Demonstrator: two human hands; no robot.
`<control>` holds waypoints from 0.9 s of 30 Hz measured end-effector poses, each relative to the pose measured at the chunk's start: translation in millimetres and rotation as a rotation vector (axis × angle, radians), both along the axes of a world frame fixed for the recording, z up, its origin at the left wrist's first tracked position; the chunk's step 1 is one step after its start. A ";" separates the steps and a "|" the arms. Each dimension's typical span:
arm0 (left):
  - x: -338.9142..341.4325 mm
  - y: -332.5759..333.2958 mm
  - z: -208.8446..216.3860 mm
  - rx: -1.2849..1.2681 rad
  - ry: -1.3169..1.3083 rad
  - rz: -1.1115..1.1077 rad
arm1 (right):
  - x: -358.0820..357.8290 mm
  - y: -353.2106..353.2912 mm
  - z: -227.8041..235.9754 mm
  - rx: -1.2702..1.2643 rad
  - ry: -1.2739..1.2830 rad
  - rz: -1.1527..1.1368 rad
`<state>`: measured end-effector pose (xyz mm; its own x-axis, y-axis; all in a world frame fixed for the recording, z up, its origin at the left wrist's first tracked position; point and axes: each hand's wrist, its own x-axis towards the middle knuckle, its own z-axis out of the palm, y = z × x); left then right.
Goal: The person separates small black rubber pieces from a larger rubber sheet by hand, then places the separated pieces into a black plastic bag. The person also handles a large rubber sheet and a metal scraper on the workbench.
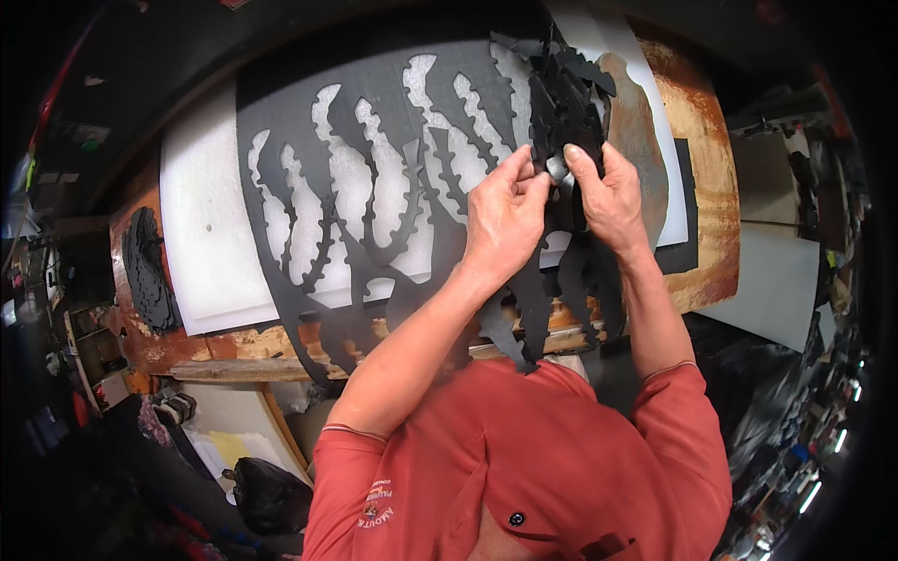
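Note:
A bundle of black cut-out pieces with notched edges (pixel 568 103) is between my two hands, its material looking like leather or rubber sheet. My left hand (pixel 505 213) pinches the bundle's near left side with thumb and fingertips. On the other side, my right hand (pixel 610 201) grips it, thumb on top and fingers wrapped behind. A small shiny patch shows between the thumbs. Below and left of the hands spreads a large black sheet (pixel 281 89) with several curved, notched openings. Its near strips hang over the table's front edge.
White boards (pixel 201 210) lie under the sheet on a worn wooden table (pixel 716 201). Stacked black cut pieces (pixel 148 271) rest at the table's left end. A rust-brown curved shape (pixel 645 140) lies to the right. Below left are papers (pixel 229 447) and a black bag (pixel 269 494).

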<state>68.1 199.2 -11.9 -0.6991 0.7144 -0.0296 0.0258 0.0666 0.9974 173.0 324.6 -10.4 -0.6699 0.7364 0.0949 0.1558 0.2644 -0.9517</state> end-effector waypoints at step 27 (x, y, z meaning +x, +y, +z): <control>-13.0 -12.3 -29.5 0.251 -0.756 -0.039 | -16.9 3.0 5.2 0.512 -0.392 0.224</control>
<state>55.2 186.9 -41.4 -0.5285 0.7860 -0.3207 -0.6659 -0.1495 0.7309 156.1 327.7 -5.1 -0.8569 0.5027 0.1139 0.3523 0.7325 -0.5825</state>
